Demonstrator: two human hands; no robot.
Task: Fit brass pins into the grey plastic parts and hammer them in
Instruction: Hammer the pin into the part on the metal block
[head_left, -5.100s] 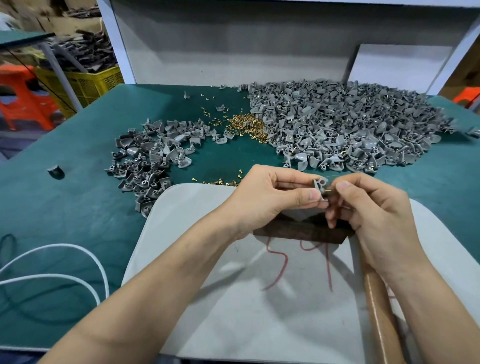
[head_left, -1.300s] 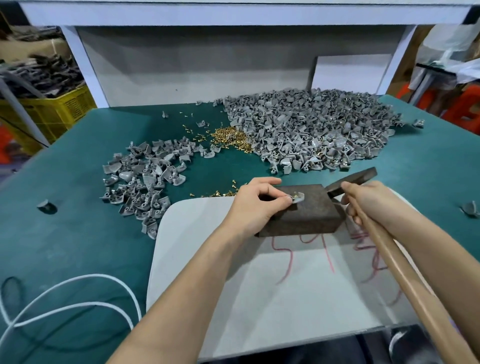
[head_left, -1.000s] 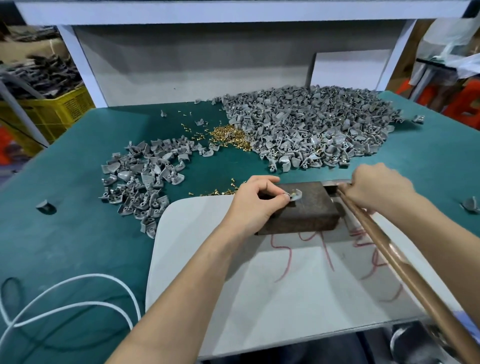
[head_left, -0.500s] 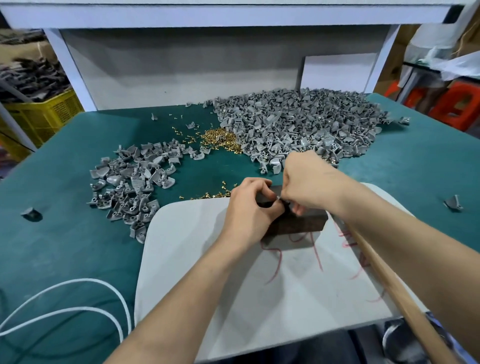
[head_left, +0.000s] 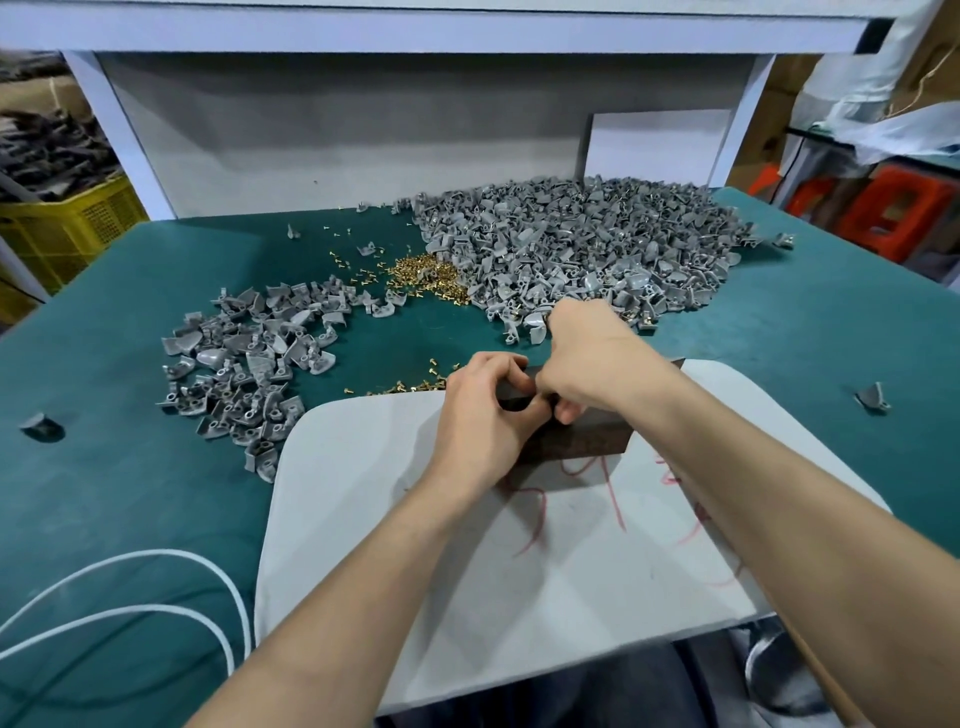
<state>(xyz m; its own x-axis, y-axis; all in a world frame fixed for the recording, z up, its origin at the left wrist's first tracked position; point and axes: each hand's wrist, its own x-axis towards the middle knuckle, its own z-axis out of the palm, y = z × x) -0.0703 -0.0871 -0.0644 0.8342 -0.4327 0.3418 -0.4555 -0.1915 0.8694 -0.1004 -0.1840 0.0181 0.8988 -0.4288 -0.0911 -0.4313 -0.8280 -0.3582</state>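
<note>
Nearest you, both forearms cross the white board (head_left: 467, 597), which lies on the green surface (head_left: 130, 467) with a white cable (head_left: 208, 571) looping off to its left. Under your right forearm a thin wooden strip (head_left: 826, 680) shows, probably the hammer's handle; its head is hidden.

At the board's far edge sits the dark block (head_left: 582, 441), its long axis running left to right across you. Your left hand (head_left: 483, 415) is at the block's left end, fingers curled in over the top edge. Your right hand (head_left: 592, 358) reaches across from the right and covers most of the block's top, its fingers curled down to meet the left ones. I cannot tell what either hand has hold of. The grey part being pinned does not show, and it is most likely on the block's top, left of centre, under those touching fingertips.

That is what the coming move turns on. The part lies directly below your right hand, so the hand looks to need to draw back rightward along the block before any blow, while the left, being nearer, steadies it.

Just beyond the board lie a few loose brass pins (head_left: 410, 385). Farther left is a smaller heap of grey parts (head_left: 249, 358), farther back the pin heap (head_left: 426, 275), and behind your right hand the large heap of parts (head_left: 587, 249).
</note>
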